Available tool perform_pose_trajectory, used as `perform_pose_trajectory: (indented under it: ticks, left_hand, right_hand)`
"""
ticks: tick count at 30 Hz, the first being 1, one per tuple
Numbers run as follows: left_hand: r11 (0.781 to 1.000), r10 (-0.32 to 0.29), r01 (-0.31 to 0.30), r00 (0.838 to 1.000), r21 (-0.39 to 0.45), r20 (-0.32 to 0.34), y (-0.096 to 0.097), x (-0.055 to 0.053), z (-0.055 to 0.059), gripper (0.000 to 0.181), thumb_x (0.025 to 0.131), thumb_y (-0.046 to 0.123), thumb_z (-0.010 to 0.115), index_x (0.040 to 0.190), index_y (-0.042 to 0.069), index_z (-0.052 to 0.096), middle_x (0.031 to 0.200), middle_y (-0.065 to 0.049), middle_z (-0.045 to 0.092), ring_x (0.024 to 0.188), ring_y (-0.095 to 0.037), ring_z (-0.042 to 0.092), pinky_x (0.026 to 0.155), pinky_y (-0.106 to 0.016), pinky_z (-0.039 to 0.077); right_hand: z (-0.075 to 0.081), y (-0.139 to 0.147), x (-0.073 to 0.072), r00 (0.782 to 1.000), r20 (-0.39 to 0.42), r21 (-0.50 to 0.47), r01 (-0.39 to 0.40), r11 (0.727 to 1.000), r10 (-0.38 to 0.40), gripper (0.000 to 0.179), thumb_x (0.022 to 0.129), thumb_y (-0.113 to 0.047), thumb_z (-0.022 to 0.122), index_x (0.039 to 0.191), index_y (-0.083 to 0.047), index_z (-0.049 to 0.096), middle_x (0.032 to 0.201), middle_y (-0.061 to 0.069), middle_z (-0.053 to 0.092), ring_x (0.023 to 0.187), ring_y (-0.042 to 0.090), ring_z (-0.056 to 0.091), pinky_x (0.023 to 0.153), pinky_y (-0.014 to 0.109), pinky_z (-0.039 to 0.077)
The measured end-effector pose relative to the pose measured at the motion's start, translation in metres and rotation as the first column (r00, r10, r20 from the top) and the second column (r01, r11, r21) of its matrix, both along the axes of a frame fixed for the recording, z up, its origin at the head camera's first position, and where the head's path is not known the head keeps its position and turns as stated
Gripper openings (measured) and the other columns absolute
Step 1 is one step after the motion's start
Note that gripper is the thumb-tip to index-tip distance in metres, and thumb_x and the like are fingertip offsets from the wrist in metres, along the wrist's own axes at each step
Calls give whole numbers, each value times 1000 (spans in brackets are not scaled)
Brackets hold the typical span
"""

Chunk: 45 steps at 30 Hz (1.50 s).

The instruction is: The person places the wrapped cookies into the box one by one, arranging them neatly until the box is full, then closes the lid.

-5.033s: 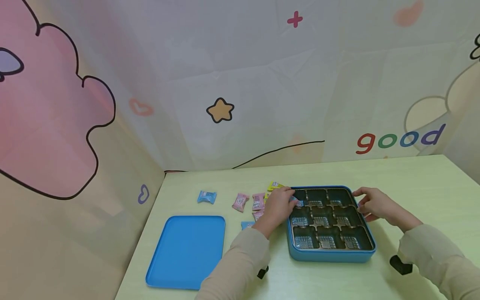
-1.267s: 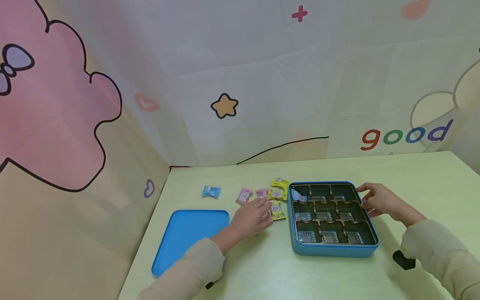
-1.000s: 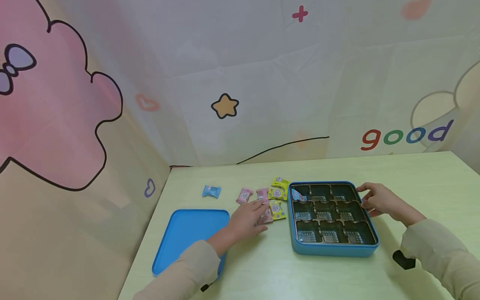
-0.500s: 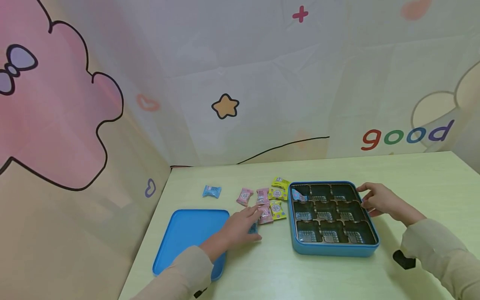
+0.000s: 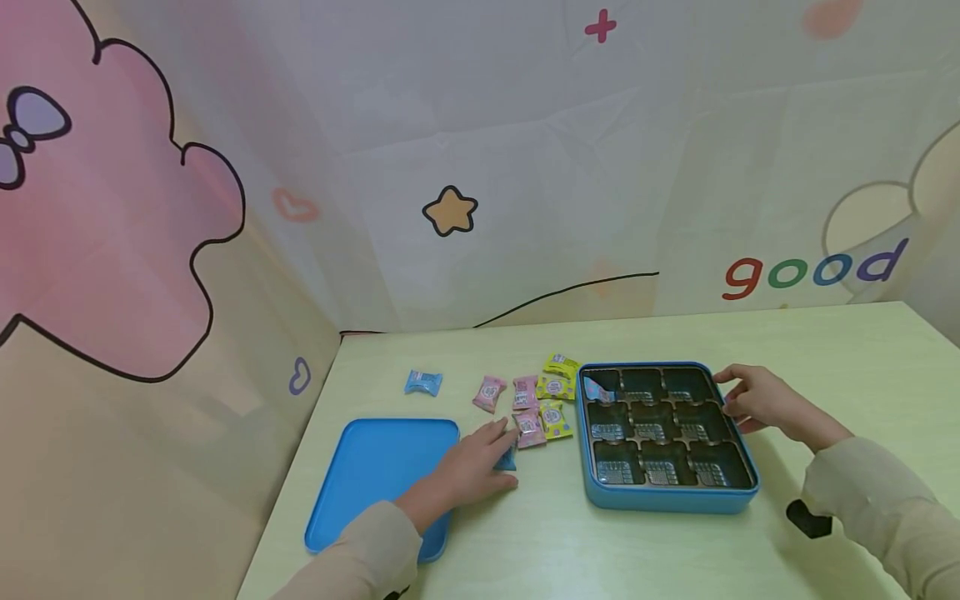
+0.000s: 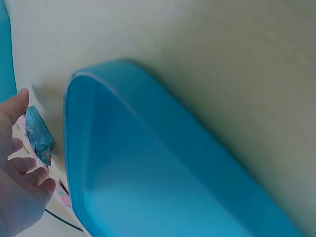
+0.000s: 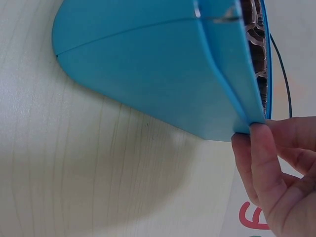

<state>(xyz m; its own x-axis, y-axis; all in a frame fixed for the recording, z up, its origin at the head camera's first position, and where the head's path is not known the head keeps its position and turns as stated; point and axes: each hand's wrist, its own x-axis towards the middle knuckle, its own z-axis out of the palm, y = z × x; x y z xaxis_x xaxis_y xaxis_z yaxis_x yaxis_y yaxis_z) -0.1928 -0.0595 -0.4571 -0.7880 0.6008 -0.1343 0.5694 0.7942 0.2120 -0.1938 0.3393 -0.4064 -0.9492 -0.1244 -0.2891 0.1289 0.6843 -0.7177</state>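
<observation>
In the head view my left hand (image 5: pixel 465 468) reaches over a blue wrapped candy (image 5: pixel 507 458), which its fingers partly cover. The left wrist view shows the thumb apart from the loosely bent fingers, with the blue candy (image 6: pixel 39 136) beside them. My right hand (image 5: pixel 765 404) holds the right side of a blue tin (image 5: pixel 667 500) near its far corner. In the right wrist view its fingertips (image 7: pixel 261 136) grip the tin's rim. A dark insert (image 5: pixel 660 444) divides the tin into several compartments; a blue-and-pink candy (image 5: pixel 597 391) lies in the far left one.
Pink candies (image 5: pixel 529 427) and yellow candies (image 5: pixel 555 419) lie left of the tin, close together. Another blue candy (image 5: pixel 423 382) lies farther left. The blue lid (image 5: pixel 375 475) rests on the table (image 5: pixel 570 550), partly under my left forearm. A printed cloth (image 5: pixel 525 208) stands behind.
My left hand has left the tin, where a candy now lies in the far left compartment. It passed over the pink candies, then drew back toward the nearer blue candy. My right hand stays at the tin.
</observation>
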Motion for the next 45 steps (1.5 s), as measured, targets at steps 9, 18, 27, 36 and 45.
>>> perform_pose_trajectory:
  ticks: [9,18,27,36,45]
  left_hand:
    - [1000,-6,6,1000,8,-9,-1,2,-6,60,85,37,55,136,13,34,141,-9,33,130,-23,32,100,-37,36]
    - [1000,-15,15,998,-7,-65,0,3,-9,52,89,31,51,135,13,37,137,-7,39,127,-21,37,99,-34,38]
    - [1000,4,-3,999,14,-53,-1,2,-12,45,92,29,46,134,15,38,135,-5,43,124,-20,41,98,-34,39]
    - [989,15,-7,998,145,-56,-1,0,-10,40,94,26,41,132,15,41,128,-1,51,117,-17,49,94,-32,43]
    - [983,56,-49,998,180,-35,2,0,-7,38,94,18,41,132,15,40,125,-2,54,112,-17,53,89,-30,46]
  right_hand:
    - [0,0,0,1000,0,0,0,1000,0,47,82,1,49,122,16,30,89,21,52,68,15,56,60,33,53]
    - [0,0,-1,1000,-2,4,-2,1000,2,47,82,1,49,122,15,31,90,21,53,68,15,56,61,33,54]
    - [-1,1,0,1000,-2,-8,-6,1000,6,47,82,1,49,123,15,30,89,19,52,68,16,55,60,33,53]
    - [0,1,0,1000,0,-5,-10,1000,10,47,82,1,49,123,16,30,91,21,52,69,16,56,61,33,53]
    - [0,1,-1,1000,1,-4,-4,1000,4,47,82,1,49,123,15,30,90,20,53,69,15,56,61,33,53]
